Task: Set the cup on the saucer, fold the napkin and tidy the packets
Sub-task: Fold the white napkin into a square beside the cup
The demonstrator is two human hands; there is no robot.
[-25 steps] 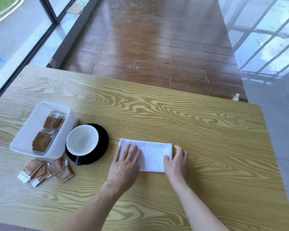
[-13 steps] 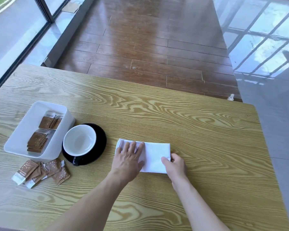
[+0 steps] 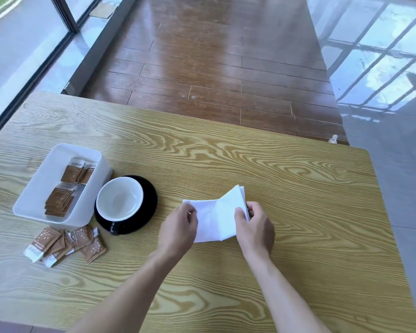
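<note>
A white napkin (image 3: 216, 216) lies folded in the middle of the wooden table (image 3: 286, 188), its right half lifted off the wood. My right hand (image 3: 256, 228) pinches that raised right edge. My left hand (image 3: 179, 230) holds the napkin's left end with curled fingers. To the left, a white cup (image 3: 119, 199) stands on a black saucer (image 3: 149, 200). Several brown packets (image 3: 65, 245) lie loose in front of a white tray (image 3: 46, 181), and more packets (image 3: 65, 188) sit inside it.
The table's far edge and right edge border a wooden floor (image 3: 214, 68) and grey tiles. A glass wall runs along the left side. A small white object (image 3: 333, 139) lies on the floor past the far right corner.
My right hand went from resting beside the napkin's right edge to pinching it and lifting it up and leftward. My left hand curled from flat pressing onto the napkin's left end.
</note>
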